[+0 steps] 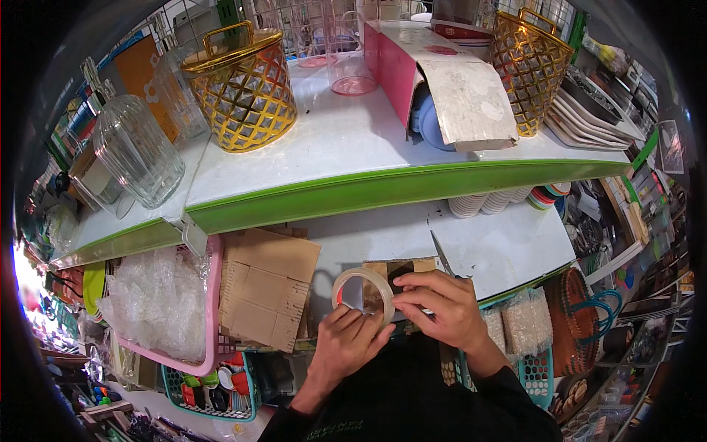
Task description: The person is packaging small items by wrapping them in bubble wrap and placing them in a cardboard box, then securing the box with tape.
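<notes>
A roll of clear adhesive tape [388,282] stands on edge in front of my body, gripped at its lower rim by my left hand [349,338]. My right hand [442,304] is at the roll's right side, its thumb and fingertips close to the tape's outer face; whether they pinch a tape end cannot be told. Behind the roll lies a small cardboard piece [425,266] with a dark patch, on the white lower shelf. A pointed metal blade [440,251], probably of scissors, lies just beyond my right hand. Folded cardboard sheets [265,287] are left of my hands.
The upper shelf's green edge [331,193] runs above my hands, carrying glass bottles, gold lattice containers and an open box [469,99]. A pink basket [212,309] with bubble wrap stands left. Turquoise baskets [255,387] are below; stacked white cups [468,206] stand at the lower shelf's back.
</notes>
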{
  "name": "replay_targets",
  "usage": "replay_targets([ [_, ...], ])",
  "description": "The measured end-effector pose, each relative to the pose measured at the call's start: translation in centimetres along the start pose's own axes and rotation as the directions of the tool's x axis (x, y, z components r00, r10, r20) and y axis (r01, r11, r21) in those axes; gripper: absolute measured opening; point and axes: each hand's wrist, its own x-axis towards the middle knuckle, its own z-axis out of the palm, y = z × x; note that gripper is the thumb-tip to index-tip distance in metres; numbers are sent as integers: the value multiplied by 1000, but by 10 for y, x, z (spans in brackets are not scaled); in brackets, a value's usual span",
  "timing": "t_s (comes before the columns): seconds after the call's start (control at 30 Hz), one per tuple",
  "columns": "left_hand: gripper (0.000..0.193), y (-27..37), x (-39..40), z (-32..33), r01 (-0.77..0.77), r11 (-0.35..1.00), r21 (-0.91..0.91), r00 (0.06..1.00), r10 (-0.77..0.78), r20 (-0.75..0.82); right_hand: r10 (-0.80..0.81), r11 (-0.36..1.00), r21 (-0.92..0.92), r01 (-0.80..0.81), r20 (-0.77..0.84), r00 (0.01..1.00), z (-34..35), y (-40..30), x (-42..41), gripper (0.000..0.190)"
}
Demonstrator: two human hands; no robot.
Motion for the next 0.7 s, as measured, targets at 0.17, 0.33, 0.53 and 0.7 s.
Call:
replay_targets([
  [0.17,23,2,2,3,-11,999,-41,999,9,-46,-26,983,-184,27,7,1000,4,-5,4,14],
  [0.33,27,2,1,-3,19,1000,12,1000,-19,0,-17,990,-143,18,6,1000,1,-1,0,15],
  [0.53,28,-2,4,-2,-25,996,83,999,27,-23,-62,967,-247,62,7,998,-1,-3,1,15],
  [0.7,28,-2,3,0,-54,991,125,998,55,-4,-71,959,-274,70,6,997,-4,-4,2,17],
])
